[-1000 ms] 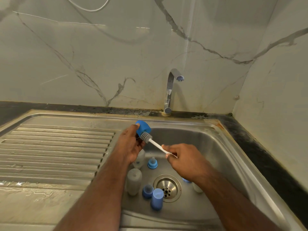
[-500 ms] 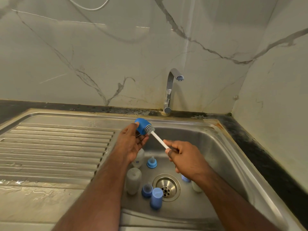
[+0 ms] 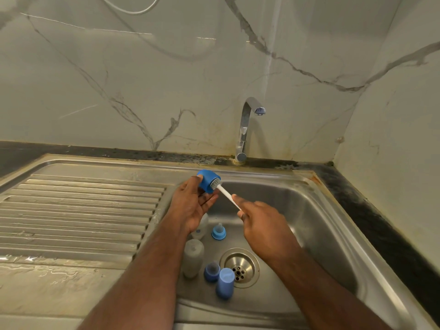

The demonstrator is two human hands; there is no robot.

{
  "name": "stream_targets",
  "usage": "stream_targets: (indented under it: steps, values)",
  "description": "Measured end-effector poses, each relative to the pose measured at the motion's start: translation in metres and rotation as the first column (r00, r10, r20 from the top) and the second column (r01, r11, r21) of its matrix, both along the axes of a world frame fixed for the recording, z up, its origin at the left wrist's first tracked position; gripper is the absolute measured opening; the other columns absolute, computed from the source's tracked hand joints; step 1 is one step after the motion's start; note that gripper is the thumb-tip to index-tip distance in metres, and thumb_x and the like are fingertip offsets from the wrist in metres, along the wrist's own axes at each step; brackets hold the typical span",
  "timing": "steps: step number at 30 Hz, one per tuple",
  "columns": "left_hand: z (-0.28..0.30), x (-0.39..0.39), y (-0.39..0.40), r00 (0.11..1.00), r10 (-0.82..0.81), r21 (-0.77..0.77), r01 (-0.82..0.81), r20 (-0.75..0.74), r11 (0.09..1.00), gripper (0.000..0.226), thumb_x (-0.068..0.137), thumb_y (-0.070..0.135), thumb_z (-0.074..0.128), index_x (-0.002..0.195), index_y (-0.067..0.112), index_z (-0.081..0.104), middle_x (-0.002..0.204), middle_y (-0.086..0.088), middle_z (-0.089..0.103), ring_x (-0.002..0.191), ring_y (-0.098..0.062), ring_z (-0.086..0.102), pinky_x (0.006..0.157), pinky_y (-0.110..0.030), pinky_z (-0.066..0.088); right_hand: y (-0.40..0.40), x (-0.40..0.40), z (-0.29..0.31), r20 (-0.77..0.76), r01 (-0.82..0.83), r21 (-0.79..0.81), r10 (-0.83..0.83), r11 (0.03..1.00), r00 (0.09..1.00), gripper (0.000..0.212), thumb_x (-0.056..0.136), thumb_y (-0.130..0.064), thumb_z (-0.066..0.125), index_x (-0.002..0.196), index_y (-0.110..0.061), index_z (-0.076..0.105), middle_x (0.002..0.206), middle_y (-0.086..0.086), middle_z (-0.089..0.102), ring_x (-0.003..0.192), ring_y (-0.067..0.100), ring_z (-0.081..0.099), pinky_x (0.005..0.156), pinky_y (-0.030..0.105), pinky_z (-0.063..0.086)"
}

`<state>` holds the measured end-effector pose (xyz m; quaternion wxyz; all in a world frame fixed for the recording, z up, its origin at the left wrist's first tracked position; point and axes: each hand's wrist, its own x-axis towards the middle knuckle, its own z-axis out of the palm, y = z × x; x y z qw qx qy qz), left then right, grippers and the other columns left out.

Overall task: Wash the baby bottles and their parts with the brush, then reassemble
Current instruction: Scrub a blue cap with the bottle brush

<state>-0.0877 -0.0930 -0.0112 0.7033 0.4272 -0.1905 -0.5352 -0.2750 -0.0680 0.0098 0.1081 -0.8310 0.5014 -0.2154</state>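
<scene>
My left hand (image 3: 190,203) holds a blue bottle cap (image 3: 206,182) above the sink's left rim, its opening turned right. My right hand (image 3: 264,225) grips the white handle of the brush (image 3: 227,195); the bristled head sits inside the cap's mouth. Down in the basin lie two cloudy bottles (image 3: 193,257) (image 3: 201,228), a blue ring with a teat (image 3: 218,232), a second blue ring with a teat (image 3: 211,271) and a lighter blue cap (image 3: 225,283) by the drain.
The steel sink basin (image 3: 316,225) has a round drain (image 3: 239,266) at its middle. A chrome tap (image 3: 245,129) stands behind it, with no water visible. A wet ribbed draining board (image 3: 78,210) lies to the left. Marble walls close the back and right.
The brush head has gone deeper into the blue cap, and both hands have shifted slightly up and left. The parts in the basin have not moved.
</scene>
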Motion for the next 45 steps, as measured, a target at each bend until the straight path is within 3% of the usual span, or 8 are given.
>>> stream_targets:
  steps: [6,10,13,19,27,33,41,45]
  values:
    - [-0.005,-0.001,-0.003,0.996,0.019,0.011,-0.020,0.091,1.000,0.028,0.102,0.023,0.060,0.125,0.008,0.059,0.120,-0.025,0.068,0.089,-0.026,0.074,0.072,-0.034,0.061,-0.004,0.009,-0.005,-0.131,0.027,0.069,-0.018,0.997,0.991,0.054,0.105,-0.023,0.043,0.154,-0.039,0.030,0.094,-0.005,0.054,0.076,0.011,0.055,0.062,0.024,0.043]
    - [-0.004,-0.001,-0.003,0.997,0.018,-0.016,-0.016,0.075,1.000,0.031,0.101,0.023,0.061,0.127,0.007,0.060,0.121,-0.025,0.069,0.099,-0.031,0.074,0.083,-0.040,0.061,-0.006,-0.001,0.003,0.339,-0.144,0.454,-0.020,0.879,0.941,0.041,0.102,-0.022,0.052,0.140,-0.038,0.054,0.073,-0.005,0.059,0.047,0.006,0.048,0.042,0.021,0.038]
    - [-0.002,0.000,-0.001,0.999,0.029,-0.047,-0.028,0.039,0.999,0.032,0.100,0.024,0.063,0.128,0.008,0.059,0.122,-0.024,0.068,0.101,-0.032,0.074,0.084,-0.040,0.062,-0.006,-0.006,0.003,0.509,-0.215,0.541,-0.114,0.813,0.853,0.040,0.102,-0.019,0.054,0.138,-0.037,0.058,0.068,0.000,0.057,0.042,0.010,0.044,0.038,0.022,0.034]
    - [-0.005,-0.001,-0.001,0.997,0.004,-0.043,-0.001,0.077,0.999,0.025,0.100,0.022,0.063,0.122,0.010,0.061,0.120,-0.023,0.069,0.098,-0.031,0.075,0.080,-0.038,0.063,-0.006,0.000,-0.002,0.323,-0.098,0.400,-0.039,0.911,0.946,0.043,0.103,-0.023,0.052,0.144,-0.038,0.050,0.075,-0.017,0.050,0.057,0.002,0.049,0.058,0.021,0.043]
    - [-0.004,0.000,-0.004,0.994,0.062,-0.071,-0.056,0.086,0.996,0.027,0.099,0.019,0.066,0.123,0.009,0.059,0.118,-0.019,0.070,0.098,-0.032,0.075,0.080,-0.039,0.063,-0.010,-0.017,0.008,0.491,-0.249,0.606,-0.108,0.756,0.865,0.042,0.103,-0.018,0.051,0.140,-0.037,0.054,0.065,-0.001,0.056,0.042,0.010,0.043,0.036,0.021,0.032]
    - [-0.007,0.004,-0.004,0.976,0.139,-0.014,-0.138,0.170,0.990,0.027,0.098,0.022,0.068,0.122,0.018,0.057,0.118,-0.011,0.069,0.105,-0.030,0.073,0.096,-0.045,0.058,-0.025,-0.043,0.010,0.430,-0.139,0.585,-0.160,0.799,0.889,0.041,0.101,-0.016,0.053,0.138,-0.033,0.057,0.069,0.004,0.057,0.041,0.011,0.043,0.037,0.022,0.032]
    - [-0.026,-0.006,-0.010,0.726,-0.044,0.117,-0.050,0.686,0.992,0.040,0.091,0.020,0.076,0.128,0.022,0.063,0.113,-0.002,0.070,0.098,-0.017,0.067,0.069,-0.026,0.051,-0.043,-0.053,-0.004,0.140,0.106,0.434,-0.183,0.894,0.973,0.050,0.095,-0.014,0.055,0.141,-0.033,0.053,0.069,0.000,0.060,0.049,0.015,0.055,0.040,0.023,0.039]
    - [-0.037,-0.016,-0.020,0.554,-0.185,0.234,-0.018,0.812,0.972,0.041,0.083,0.012,0.081,0.117,0.022,0.062,0.110,0.000,0.069,0.097,-0.015,0.067,0.084,-0.036,0.058,-0.046,-0.055,-0.008,0.032,0.151,0.422,-0.181,0.894,0.983,0.047,0.089,-0.007,0.052,0.129,-0.029,0.062,0.069,0.001,0.062,0.056,0.018,0.057,0.046,0.025,0.040]
